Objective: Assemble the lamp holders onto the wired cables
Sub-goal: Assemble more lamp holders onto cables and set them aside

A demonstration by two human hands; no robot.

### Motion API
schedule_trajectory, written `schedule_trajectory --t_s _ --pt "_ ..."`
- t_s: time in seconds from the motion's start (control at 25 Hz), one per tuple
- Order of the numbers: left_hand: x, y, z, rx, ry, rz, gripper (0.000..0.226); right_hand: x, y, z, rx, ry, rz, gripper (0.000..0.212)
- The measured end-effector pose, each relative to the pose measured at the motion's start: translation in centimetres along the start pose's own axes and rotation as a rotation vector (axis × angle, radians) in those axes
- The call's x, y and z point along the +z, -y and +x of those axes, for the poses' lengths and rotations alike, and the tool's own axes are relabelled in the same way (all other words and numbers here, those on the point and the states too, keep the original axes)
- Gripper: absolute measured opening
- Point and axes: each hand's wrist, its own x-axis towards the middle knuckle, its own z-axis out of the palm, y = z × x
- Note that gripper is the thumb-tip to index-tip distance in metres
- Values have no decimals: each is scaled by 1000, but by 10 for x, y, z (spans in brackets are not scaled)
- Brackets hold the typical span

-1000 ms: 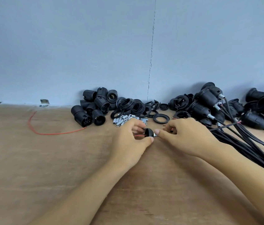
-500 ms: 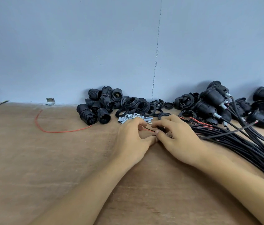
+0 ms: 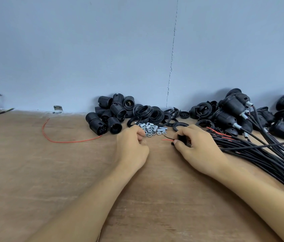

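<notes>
**One nut, wires kept straight**

Our right hand point(image 3: 199, 151) grips a small black cap point(image 3: 181, 137) beside the cable bundle point(image 3: 260, 154), and red and black wire ends point(image 3: 168, 139) poke out to its left. Our left hand point(image 3: 132, 145) curls over the edge of the nut pile point(image 3: 152, 130); we cannot tell whether it pinches one. We should lift a single nut, hold the cap steady and keep the wires straight for threading

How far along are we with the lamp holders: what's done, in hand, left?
Done: several black plastic lamp holders already sit on cables at the right rear. In hand: the right hand grips a small black cap with red and black wire ends poking out; the left hand curls at the silver nut pile. Left: loose black threaded bodies, black rings and a bundle of unfitted black cables.
</notes>
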Motion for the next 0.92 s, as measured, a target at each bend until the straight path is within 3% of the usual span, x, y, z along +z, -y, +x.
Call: schedule_trajectory --t_s 0.16,0.4,0.68,0.92 --pt "4 -4 -5 61 77 51 21 1 1 2 10 -7 5 9" --pt "5 -4 -5 114 78 91 16 4 8 2 -34 -22 12 35" --pt "3 -4 -3 116 -5 178 23 5 1 4 -23 -25 9 9" --pt "-1 -6 -3 153 -61 300 33 4 3 1 -60 -6 24 18"
